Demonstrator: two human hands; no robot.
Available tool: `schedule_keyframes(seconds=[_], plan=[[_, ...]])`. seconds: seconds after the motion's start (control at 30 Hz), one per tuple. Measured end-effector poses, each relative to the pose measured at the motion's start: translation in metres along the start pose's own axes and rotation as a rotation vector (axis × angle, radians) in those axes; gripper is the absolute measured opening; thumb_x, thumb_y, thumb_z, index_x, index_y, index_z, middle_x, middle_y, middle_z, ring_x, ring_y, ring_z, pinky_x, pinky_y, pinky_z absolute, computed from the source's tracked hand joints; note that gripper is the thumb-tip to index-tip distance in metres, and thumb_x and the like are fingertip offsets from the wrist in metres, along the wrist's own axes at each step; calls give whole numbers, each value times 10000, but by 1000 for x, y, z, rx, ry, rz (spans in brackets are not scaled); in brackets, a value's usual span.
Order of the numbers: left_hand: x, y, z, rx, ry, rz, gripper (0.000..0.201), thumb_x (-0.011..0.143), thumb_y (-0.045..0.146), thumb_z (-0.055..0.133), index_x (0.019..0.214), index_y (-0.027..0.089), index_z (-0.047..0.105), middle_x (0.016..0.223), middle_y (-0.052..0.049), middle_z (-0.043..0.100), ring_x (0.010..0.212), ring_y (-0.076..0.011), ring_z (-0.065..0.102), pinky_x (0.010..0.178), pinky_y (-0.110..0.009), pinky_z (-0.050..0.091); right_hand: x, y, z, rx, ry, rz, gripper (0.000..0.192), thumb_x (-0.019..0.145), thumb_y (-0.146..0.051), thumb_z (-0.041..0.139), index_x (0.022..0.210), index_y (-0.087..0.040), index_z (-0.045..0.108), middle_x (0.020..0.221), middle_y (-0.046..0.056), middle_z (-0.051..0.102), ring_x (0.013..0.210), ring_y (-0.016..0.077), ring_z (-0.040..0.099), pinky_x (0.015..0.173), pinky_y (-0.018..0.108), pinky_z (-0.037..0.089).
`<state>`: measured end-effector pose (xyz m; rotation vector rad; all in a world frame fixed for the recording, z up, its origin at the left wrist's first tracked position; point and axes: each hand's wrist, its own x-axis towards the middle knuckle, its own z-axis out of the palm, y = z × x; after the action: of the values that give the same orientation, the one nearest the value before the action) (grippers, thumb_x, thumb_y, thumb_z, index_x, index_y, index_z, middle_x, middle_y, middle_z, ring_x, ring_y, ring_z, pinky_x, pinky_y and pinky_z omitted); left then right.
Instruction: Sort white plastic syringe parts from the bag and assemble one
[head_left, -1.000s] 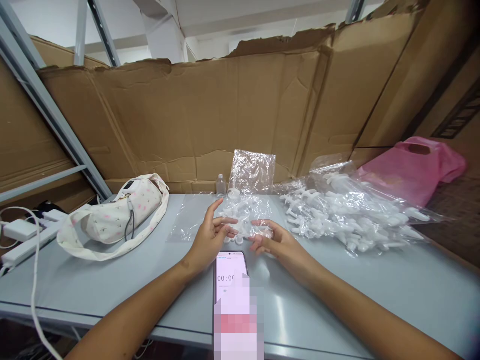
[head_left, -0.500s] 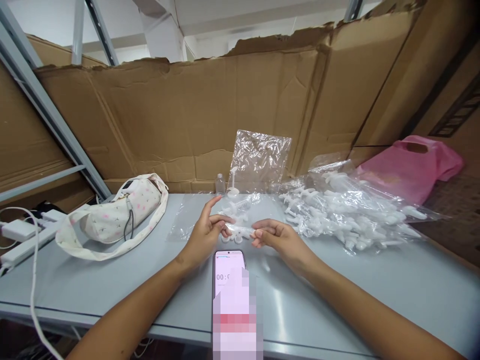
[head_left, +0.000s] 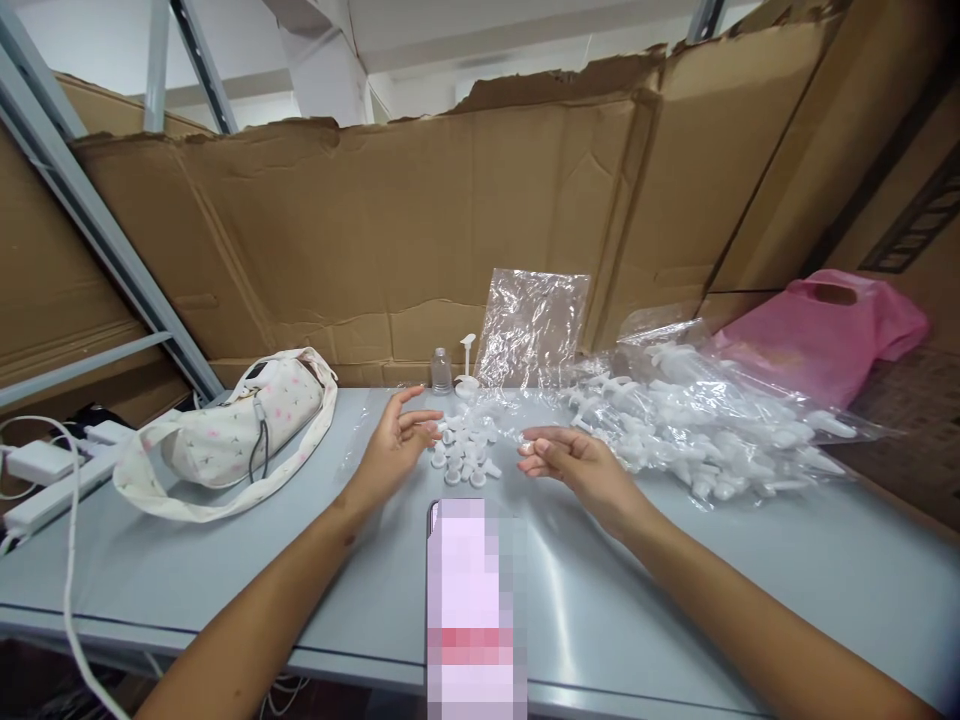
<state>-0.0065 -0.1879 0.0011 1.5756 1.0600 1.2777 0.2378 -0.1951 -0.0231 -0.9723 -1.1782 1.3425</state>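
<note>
torn brown cardboard walls (head_left: 390, 230) back a pale grey table (head_left: 675, 590). small white plastic caps (head_left: 465, 452), roughly a dozen or more and too bunched to count exactly, lie loose between the hands. left hand (head_left: 394, 445) hovers with fingers spread, holding nothing. right hand (head_left: 574, 462) has fingers curled together; whether it pinches a cap i cannot tell. work looks like sorting or picking caps; a next pick would call for a fine pinch. one clear plastic bag of white pump nozzles (head_left: 705, 430) lies just to the right.
</note>
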Motion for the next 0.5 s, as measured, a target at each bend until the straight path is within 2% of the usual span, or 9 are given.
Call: schedule_keyframes(seconds=[0.1, 0.17, 0.33, 0.5], plan=[[-5, -2, 10, -51, -128, -102, 595, 784, 362, 624, 1283, 235, 325, 1136, -103, 569, 881, -163, 619, 823, -346, 469, -5, 1, 10, -36, -29, 9, 395, 624, -462, 737, 861, -159, 646, 760, 60, 689, 675, 187, 671, 739, 378, 536], [-7, -1, 14, -78, -164, -131, 618, 772, 367, 640, 1289, 238, 325, 1086, -85, 575, 852, -156, 620, 813, -342, 471, -9, 1, 14, -66, -56, 7, 395, 635, -470, 720, 867, -159, 644, 742, 53, 692, 663, 182, 669, 723, 368, 534], [-8, -1, 17, -88, -138, -96, 609, 760, 320, 648, 1273, 210, 339, 788, 2, 588, 726, -132, 589, 703, -297, 469, -13, 3, 22, -146, -103, 20, 394, 649, -483, 692, 871, -161, 641, 660, 33, 686, 621, 174, 658, 703, 357, 526], [-7, -4, 12, -45, -137, -68, 565, 778, 252, 604, 1273, 212, 335, 787, 8, 587, 684, -113, 576, 669, -266, 447, -15, 0, 23, -169, -100, 38, 394, 668, -489, 680, 888, -165, 634, 662, 42, 693, 650, 187, 666, 734, 370, 518]])
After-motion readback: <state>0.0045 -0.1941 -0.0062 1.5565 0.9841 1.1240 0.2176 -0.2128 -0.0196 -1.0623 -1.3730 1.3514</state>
